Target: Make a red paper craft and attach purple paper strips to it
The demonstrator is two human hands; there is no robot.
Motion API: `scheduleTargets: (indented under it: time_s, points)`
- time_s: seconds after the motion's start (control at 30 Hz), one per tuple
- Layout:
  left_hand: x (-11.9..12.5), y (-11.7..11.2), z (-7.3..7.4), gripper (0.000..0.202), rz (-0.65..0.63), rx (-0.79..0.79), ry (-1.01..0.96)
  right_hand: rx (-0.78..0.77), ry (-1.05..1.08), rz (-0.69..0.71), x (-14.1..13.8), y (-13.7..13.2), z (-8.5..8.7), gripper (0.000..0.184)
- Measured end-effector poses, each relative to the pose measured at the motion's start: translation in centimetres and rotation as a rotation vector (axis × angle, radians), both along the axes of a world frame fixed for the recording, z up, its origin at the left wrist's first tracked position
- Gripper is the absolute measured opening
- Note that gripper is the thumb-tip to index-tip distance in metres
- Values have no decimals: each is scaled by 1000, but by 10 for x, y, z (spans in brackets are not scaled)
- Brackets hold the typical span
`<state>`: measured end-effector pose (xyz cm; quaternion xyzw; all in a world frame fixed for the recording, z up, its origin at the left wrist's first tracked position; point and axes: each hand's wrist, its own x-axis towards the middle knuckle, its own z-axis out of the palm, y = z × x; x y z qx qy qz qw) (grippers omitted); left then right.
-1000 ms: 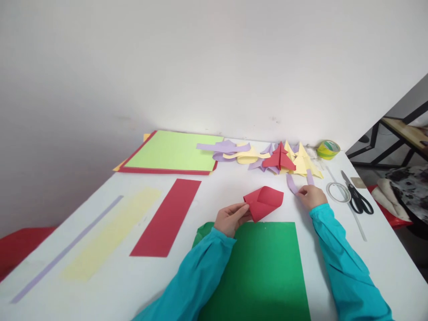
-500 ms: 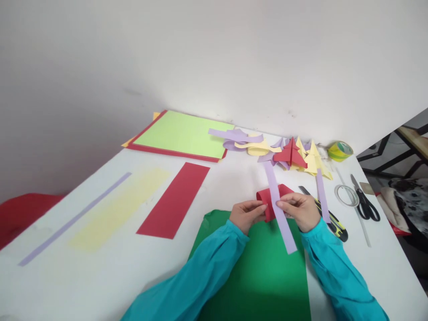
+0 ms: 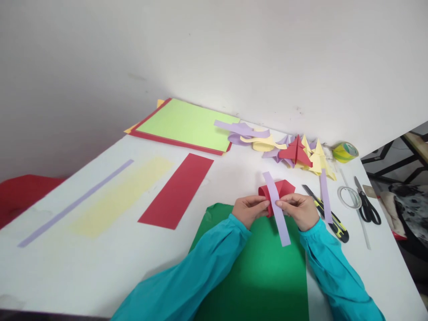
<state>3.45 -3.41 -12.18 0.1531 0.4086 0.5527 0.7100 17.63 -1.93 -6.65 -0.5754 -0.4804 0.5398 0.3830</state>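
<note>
A curled piece of red paper [image 3: 286, 187] is held above the green sheet [image 3: 254, 281]. My left hand [image 3: 248, 210] pinches its near left edge between thumb and fingers. Across the front of the red paper runs a pale purple paper strip [image 3: 282, 227], slanting down to the right. My right hand [image 3: 301, 211] is closed at the strip's middle, the thumb pressing on it; the fingers behind are partly hidden. Whether the strip is stuck to the red paper I cannot tell.
Right of my hands lie a utility knife [image 3: 338, 228], a purple strip [image 3: 325, 198], a tape roll [image 3: 340, 196] and scissors [image 3: 368, 209]. Folded paper shapes [image 3: 296, 151] and yellow-green tape [image 3: 345, 152] line the back. Left are a red strip [image 3: 177, 191] and stacked sheets [image 3: 190, 125].
The purple strip has shifted against the red paper, and its lower end has come up and left. Both hands keep their pinch. The whole view has moved slightly.
</note>
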Motion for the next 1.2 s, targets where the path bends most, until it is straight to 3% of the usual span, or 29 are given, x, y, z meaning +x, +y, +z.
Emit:
scheduleTargets:
  time_s: [0.23,0.43,1.07,1.2]
  points:
    - [0,0,-1,34,25,-13,-4,203,14,16,12,-9,14,23]
    - [0,1,-3,36,11,-3,-13,60,51,-19,2,-4,0,24]
    - [0,0,-5,38,-8,14,0,131,-46,-51,1,-2,-10,24]
    - [1,0,-3,39,-8,9,-5,87,-44,-75,-1,-2,-11,28]
